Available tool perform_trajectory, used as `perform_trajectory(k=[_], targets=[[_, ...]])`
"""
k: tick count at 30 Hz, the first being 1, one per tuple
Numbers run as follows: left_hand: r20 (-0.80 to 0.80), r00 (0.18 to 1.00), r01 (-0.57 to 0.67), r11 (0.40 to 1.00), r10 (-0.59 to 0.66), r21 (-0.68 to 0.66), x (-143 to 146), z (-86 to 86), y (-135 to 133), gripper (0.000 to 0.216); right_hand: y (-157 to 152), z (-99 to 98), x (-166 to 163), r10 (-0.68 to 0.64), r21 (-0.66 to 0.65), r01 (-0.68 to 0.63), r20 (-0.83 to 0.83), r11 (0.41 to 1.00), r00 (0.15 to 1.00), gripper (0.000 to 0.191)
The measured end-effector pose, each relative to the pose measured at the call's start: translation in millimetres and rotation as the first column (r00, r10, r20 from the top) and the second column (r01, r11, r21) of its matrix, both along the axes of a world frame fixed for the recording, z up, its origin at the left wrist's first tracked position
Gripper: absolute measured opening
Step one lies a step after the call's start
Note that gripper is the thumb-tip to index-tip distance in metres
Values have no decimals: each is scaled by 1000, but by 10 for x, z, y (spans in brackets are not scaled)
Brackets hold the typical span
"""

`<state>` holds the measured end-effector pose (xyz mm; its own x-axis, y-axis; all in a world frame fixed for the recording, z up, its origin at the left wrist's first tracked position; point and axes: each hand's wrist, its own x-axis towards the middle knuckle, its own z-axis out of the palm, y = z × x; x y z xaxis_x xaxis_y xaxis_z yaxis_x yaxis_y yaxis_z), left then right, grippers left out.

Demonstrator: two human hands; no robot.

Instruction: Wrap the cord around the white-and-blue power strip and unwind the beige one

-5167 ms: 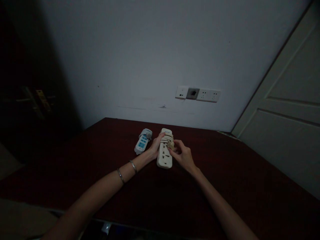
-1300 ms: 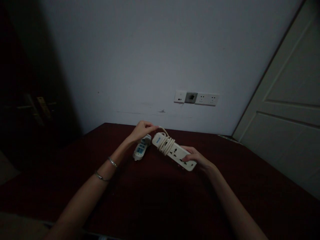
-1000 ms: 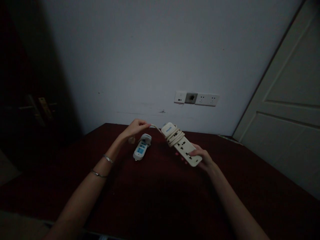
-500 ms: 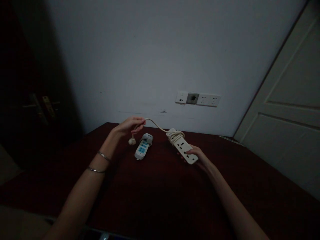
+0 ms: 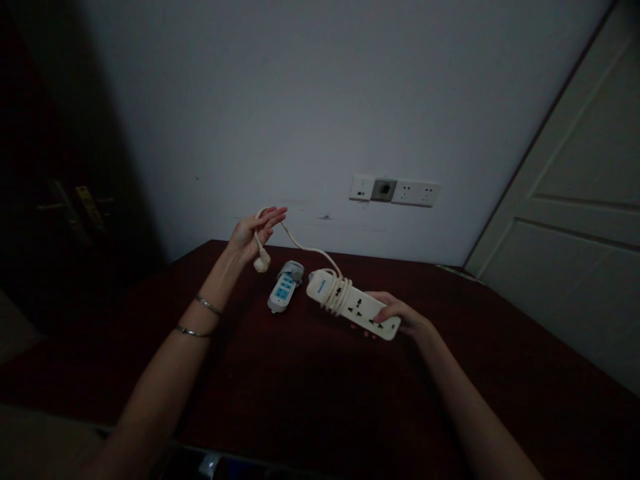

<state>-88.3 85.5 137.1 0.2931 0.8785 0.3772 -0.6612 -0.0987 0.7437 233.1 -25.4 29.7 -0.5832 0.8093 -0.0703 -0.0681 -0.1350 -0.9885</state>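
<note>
My right hand (image 5: 400, 313) grips the near end of a white power strip (image 5: 367, 310), thumb on top and fingertips showing beneath. Several turns of cream power cord (image 5: 337, 297) wrap the strip's far part. From there the cord rises in a slack curve to my left hand (image 5: 255, 232), which holds it up with fingers rather straight and the cord passing round them. The cord's plug (image 5: 261, 261) dangles below my left palm. Between the hands, a smaller white power strip (image 5: 281, 293) with blue socket faces lies on the table, a grey cord bundled at its far end.
The dark red table (image 5: 300, 393) meets a pale wall (image 5: 280, 120). Wall sockets (image 5: 395, 191) sit above its back edge. A white panelled door (image 5: 575, 220) stands at the right, and a dark door with a handle (image 5: 70, 207) at the left.
My left hand has risen and its fingers have straightened, lifting the cord and plug. The strip in my right hand has swung, its far end moving left and down.
</note>
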Motion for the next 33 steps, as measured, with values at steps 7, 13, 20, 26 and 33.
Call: perform_trajectory(k=[7, 13, 20, 26, 33], targets=[[199, 961, -174, 979, 192, -101, -31, -10, 113, 50, -24, 43, -6, -86, 70, 95, -127, 993, 988, 57], [288, 813, -495, 861, 506, -114, -84, -33, 196, 38, 69, 9, 38, -193, 95, 216, -206, 972, 959, 56], [225, 617, -757, 647, 754, -90, -227, 64, 157, 16, 171, -125, 123, -288, 37, 292, -86, 956, 954, 61], [187, 733, -678, 722, 654, 137, -23, 9, 123, 29, 132, -123, 72, -142, 11, 142, -6, 990, 990, 65], [-67, 893, -392, 844, 444, 366, 328, -55, -102, 30, 48, -12, -18, -53, 32, 55, -77, 998, 996, 66]])
